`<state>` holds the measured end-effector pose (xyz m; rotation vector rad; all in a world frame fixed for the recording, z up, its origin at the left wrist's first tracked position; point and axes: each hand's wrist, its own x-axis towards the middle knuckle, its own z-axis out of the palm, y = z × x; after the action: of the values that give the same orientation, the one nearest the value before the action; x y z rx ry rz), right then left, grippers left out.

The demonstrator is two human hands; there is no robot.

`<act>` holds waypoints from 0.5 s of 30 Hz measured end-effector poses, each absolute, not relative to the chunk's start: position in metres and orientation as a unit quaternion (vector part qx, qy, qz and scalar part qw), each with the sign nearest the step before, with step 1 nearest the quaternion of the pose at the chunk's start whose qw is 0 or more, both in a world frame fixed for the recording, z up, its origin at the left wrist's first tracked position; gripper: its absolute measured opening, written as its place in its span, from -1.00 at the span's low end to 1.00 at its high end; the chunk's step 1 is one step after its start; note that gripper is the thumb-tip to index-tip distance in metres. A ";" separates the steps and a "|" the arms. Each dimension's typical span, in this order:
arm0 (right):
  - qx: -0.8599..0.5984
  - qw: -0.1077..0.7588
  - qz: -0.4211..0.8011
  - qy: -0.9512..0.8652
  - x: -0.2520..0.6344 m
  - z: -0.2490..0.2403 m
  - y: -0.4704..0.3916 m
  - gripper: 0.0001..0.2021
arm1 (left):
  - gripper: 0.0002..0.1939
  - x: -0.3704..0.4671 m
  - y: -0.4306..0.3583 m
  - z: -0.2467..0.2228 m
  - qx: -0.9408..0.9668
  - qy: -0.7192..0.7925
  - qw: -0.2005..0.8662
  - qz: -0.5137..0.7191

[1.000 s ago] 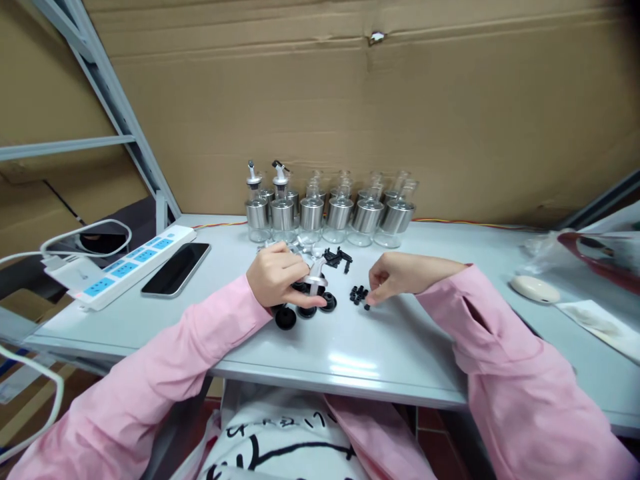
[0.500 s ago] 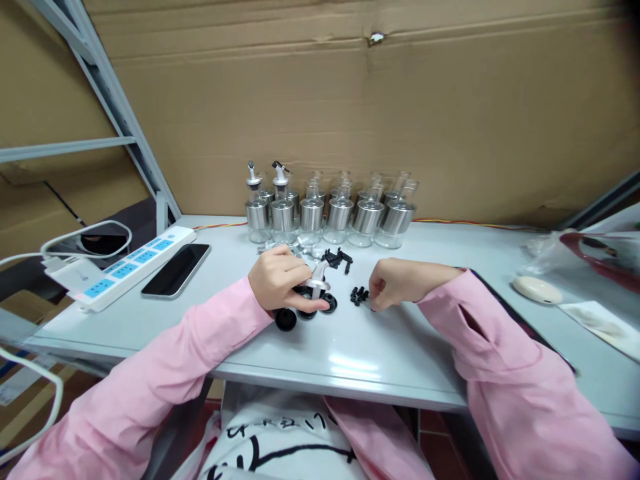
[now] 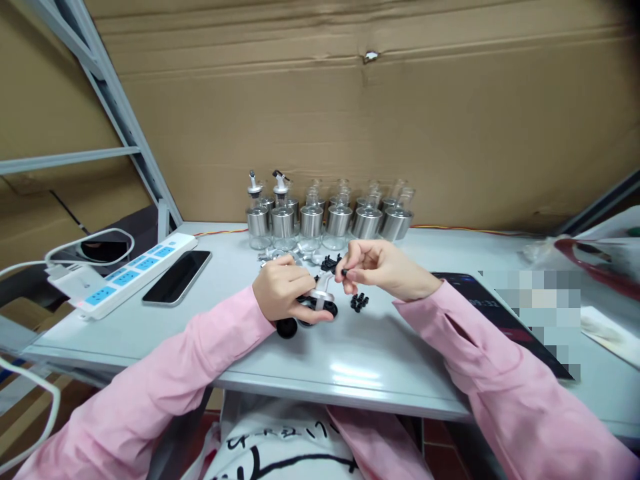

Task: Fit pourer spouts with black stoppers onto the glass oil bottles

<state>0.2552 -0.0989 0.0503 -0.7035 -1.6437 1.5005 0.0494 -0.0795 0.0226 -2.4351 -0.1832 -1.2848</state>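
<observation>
My left hand (image 3: 284,290) is closed round a silver pour spout (image 3: 323,292), its tip pointing up and to the right. Pinched between the thumb and finger of my right hand (image 3: 373,269) is a small black cap (image 3: 345,273), close to the spout's tip; whether they touch I cannot tell. Round black stoppers (image 3: 287,328) lie under and beside my left hand, partly hidden by it. A cluster of small black caps (image 3: 359,303) sits on the table below my right hand. Behind the hands lie black lever pieces (image 3: 330,263) and more silver spouts (image 3: 273,255).
Glass bottles with steel bands (image 3: 339,223) stand in rows at the back; two at the left carry spouts. A power strip (image 3: 135,273) and a phone (image 3: 177,278) lie at the left. A dark tablet (image 3: 500,320) is under my right forearm. A cardboard wall (image 3: 320,113) rises behind.
My right hand has lifted from the cluster of small caps and moved left and up to the spout, carrying one black cap. The left hand keeps hold of the spout, nearly still.
</observation>
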 end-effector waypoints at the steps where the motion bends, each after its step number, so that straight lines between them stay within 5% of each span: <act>1: -0.270 0.408 0.593 -0.639 0.253 0.050 -0.099 -0.67 | -0.45 0.049 -0.079 0.022 -0.868 -0.066 0.187 -0.456; 15: -0.279 0.432 0.591 -0.622 0.240 0.046 -0.103 -0.70 | -0.46 0.050 -0.079 0.021 -0.866 -0.069 0.176 -0.463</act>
<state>0.2403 -0.1026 0.0458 -0.6961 -1.5497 1.4721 0.0496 -0.0788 0.0210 -2.4531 -0.1951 -1.3107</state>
